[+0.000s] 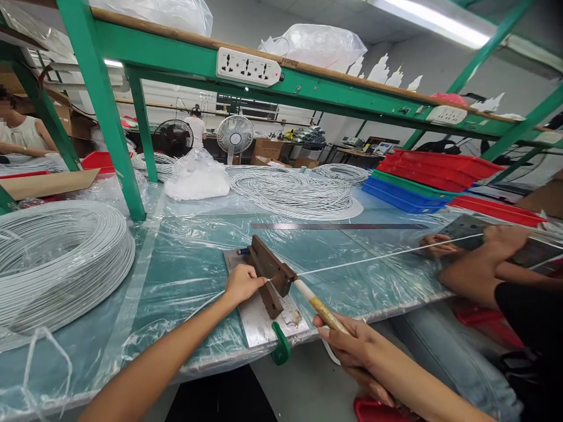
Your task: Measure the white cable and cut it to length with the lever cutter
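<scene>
My left hand (243,285) is closed in a pinch on a thin white cable (268,279) at the near side of a brown metal cutting fixture (269,258). The fixture sits on a metal base plate (257,328), held to the table edge by a green clamp (281,344). My right hand (352,346) is wrapped around the lever handle (323,309), white near the fixture and yellowish farther down. Beyond the fixture, the white cable (387,255) stretches right, toward a co-worker's hands (505,237). The fixture hides part of the cable.
A large cable coil (65,264) lies at the left, and loose coils (299,190) lie at the back. A long metal ruler (338,226) rests behind the fixture. Stacked plastic trays (422,181) stand at the right back. A green shelf frame (176,55) spans overhead.
</scene>
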### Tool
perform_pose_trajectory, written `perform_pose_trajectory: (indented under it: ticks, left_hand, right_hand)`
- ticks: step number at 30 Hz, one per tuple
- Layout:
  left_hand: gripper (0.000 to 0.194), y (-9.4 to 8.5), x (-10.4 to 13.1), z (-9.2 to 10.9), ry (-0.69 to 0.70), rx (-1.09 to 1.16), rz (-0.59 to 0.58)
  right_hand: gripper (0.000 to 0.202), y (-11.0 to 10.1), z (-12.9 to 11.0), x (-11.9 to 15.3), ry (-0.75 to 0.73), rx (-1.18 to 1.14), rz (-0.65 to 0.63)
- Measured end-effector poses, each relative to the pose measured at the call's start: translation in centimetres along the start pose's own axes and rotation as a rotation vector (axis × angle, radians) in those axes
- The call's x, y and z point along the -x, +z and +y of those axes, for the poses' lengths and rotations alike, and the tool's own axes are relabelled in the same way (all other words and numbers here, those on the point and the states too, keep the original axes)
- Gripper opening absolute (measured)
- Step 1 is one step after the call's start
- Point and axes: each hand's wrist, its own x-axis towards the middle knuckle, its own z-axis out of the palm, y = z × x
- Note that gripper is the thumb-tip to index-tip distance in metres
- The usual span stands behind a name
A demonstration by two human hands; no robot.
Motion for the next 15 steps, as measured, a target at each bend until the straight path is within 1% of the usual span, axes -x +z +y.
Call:
perform_pose_trajectory:
  ticks: [3, 9, 11, 15]
  left_hand:
    - [0.036, 0.1, -0.1, -0.1, -0.002, 0.011, -0.003]
    - [0.035, 0.2, -0.2, -0.1, 0.001, 0.043, -0.006]
    - [0.036, 0.2, -0.1, -0.1, 0.008, 0.061, -0.009]
    - [0.041, 0.1, 0.1, -0.2, 0.031, 0.125, -0.01]
  right_hand:
    - [0.052, 0.1, 0.4, -0.1, -0.034, 0.013, 0.017]
    - [0.045, 0.0, 0.3, 0.3, -0.066, 0.012, 0.046]
    - [0.04, 0.3, 1.4, -0.1, -0.075, 0.017, 0.062]
    - [0.035, 2.2, 6.1, -1.7, -0.179, -0.026, 0.218]
